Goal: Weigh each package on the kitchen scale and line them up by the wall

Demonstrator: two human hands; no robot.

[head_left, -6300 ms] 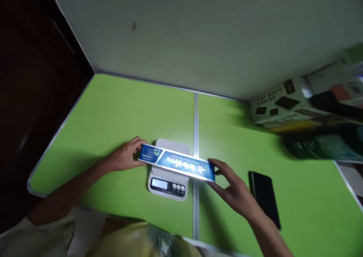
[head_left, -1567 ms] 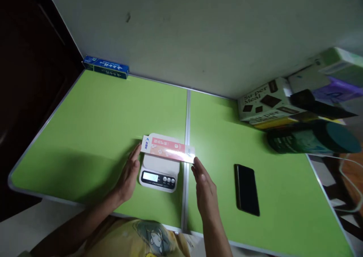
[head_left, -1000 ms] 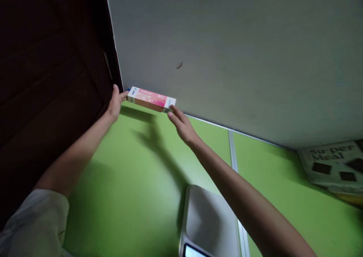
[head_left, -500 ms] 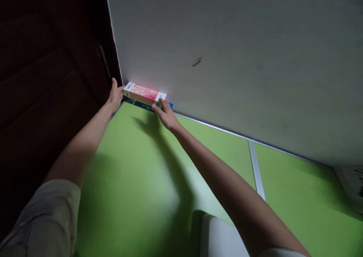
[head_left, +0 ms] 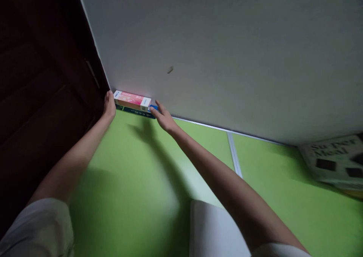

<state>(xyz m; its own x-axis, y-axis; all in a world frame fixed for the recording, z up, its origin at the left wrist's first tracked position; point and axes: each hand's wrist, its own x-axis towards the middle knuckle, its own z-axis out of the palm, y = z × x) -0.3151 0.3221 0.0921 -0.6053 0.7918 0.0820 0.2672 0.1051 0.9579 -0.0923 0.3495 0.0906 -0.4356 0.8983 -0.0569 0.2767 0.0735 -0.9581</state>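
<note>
A long pink and white carton [head_left: 132,99] lies on top of a dark green and blue carton [head_left: 134,110], both along the foot of the wall in the corner. They look like toothpaste boxes. My left hand [head_left: 109,105] is held flat at the left end of the stack, fingers straight and together, by the dark door frame. At the other end is my right hand [head_left: 164,118], its thumb and fingers apart around the blue end of the lower carton. Whether its fingertips touch the carton is hard to make out.
The green surface [head_left: 124,162] meets a grey wall [head_left: 215,60], with a pale strip [head_left: 234,155] across it. A dark wooden door [head_left: 39,79] stands left. At right lies a package printed "Super Meal" [head_left: 334,158]. A white object [head_left: 212,230] is at the bottom.
My right hand has come off the pink carton's right end and moved slightly away. My left hand has flattened against the left end. The view has shifted right, bringing the printed package in.
</note>
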